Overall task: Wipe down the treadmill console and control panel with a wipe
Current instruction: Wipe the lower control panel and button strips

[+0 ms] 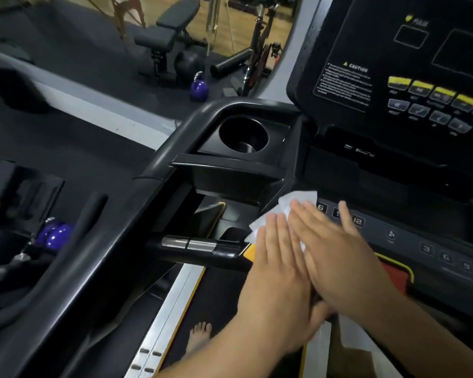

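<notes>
A white wipe point(294, 199) lies crumpled on the left end of the treadmill's lower control panel point(410, 241), next to the number keys. My left hand point(277, 271) and my right hand point(339, 257) both lie flat on it, fingers straight and close together, pressing it against the panel. The right hand partly overlaps the left. Most of the wipe is hidden under my palms; only its far and left edges show. The upright console point(366, 77), with its dark display, caution label and yellow keys, rises behind at the right.
A round cup holder point(243, 135) sits left of the console. A handle with metal grip sensors point(189, 244) juts out below it. A red stop pad point(393, 274) lies near my right wrist. Something white point(352, 336) lies below my arms. My bare foot point(200, 336) stands on the belt. A purple kettlebell point(199, 88) and a bench point(164, 36) stand beyond.
</notes>
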